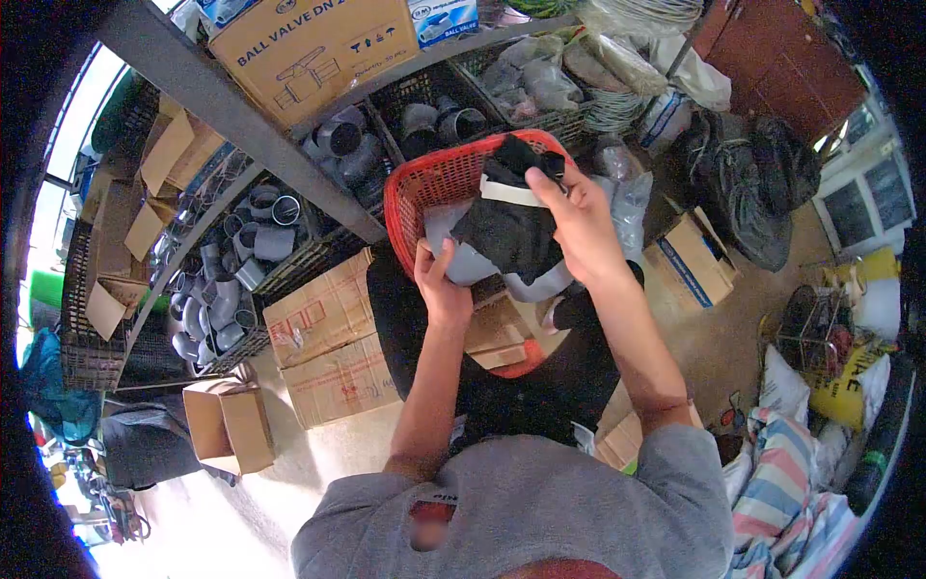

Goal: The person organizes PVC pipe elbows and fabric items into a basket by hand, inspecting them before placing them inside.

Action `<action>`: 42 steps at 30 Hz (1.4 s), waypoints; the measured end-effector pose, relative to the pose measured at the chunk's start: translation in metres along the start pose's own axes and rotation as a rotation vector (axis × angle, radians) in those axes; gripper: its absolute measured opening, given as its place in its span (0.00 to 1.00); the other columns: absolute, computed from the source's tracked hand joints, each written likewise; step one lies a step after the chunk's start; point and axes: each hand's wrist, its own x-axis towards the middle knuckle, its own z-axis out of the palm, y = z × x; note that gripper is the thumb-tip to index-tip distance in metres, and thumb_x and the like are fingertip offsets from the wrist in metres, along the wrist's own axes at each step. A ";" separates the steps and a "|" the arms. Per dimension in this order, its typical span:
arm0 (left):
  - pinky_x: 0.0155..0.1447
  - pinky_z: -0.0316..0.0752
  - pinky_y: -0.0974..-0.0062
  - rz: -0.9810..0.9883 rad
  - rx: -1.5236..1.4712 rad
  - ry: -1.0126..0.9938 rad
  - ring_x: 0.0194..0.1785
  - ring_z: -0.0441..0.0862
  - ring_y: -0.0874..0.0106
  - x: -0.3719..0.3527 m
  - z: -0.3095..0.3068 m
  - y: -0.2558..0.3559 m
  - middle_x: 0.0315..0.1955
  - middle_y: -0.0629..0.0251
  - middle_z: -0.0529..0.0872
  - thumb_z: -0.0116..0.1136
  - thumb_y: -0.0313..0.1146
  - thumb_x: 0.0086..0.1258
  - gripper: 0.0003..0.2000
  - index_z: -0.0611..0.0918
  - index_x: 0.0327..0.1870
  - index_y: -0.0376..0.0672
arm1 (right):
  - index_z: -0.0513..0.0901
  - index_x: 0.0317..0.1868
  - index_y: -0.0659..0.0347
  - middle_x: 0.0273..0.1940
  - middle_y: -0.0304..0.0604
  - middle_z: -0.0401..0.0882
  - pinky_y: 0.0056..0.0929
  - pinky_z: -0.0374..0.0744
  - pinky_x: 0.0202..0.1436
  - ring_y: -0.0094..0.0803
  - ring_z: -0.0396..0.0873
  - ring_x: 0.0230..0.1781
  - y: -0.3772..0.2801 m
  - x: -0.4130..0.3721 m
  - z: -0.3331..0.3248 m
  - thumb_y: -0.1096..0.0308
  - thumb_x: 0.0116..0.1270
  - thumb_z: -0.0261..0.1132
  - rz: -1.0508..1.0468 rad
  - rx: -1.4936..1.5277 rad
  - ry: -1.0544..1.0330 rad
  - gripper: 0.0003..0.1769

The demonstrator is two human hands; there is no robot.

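A black cloth-like piece (508, 234) with a white strip (512, 192) across its upper part is held over a red plastic basket (406, 196). My right hand (585, 224) is closed on its upper right side, thumb on top near the strip. My left hand (443, 287) is at the lower left of the piece, fingers curled beside a smooth grey part (469, 262); I cannot tell what is between them. The grey part shows below the black piece, inside the basket.
Crates of grey pipe fittings (270, 241) line the shelf at left and ahead. A ball valve carton (318, 58) sits above. Flattened cardboard (328, 343) and an open box (229, 425) lie left; another carton (690, 259) and a black bag (743, 183) stand right.
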 end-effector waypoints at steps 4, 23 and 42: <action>0.49 0.78 0.68 0.009 0.008 0.013 0.42 0.81 0.73 0.005 -0.001 -0.007 0.38 0.69 0.82 0.61 0.28 0.73 0.07 0.73 0.37 0.47 | 0.81 0.58 0.67 0.49 0.40 0.86 0.26 0.81 0.52 0.23 0.82 0.48 -0.007 -0.021 0.024 0.79 0.60 0.75 -0.047 -0.087 -0.082 0.24; 0.60 0.78 0.58 0.027 0.070 0.046 0.57 0.81 0.64 0.014 -0.020 -0.009 0.52 0.66 0.82 0.56 0.29 0.73 0.16 0.75 0.61 0.45 | 0.80 0.50 0.66 0.40 0.48 0.87 0.30 0.80 0.48 0.33 0.85 0.42 0.064 -0.027 -0.011 0.72 0.61 0.74 -0.275 -0.573 0.386 0.18; 0.53 0.75 0.70 0.037 0.113 0.056 0.46 0.79 0.73 -0.004 0.013 0.006 0.41 0.70 0.82 0.62 0.22 0.70 0.10 0.72 0.33 0.46 | 0.69 0.72 0.60 0.71 0.57 0.68 0.59 0.57 0.76 0.53 0.64 0.74 0.070 -0.029 -0.033 0.50 0.69 0.66 -0.444 -1.216 -0.092 0.37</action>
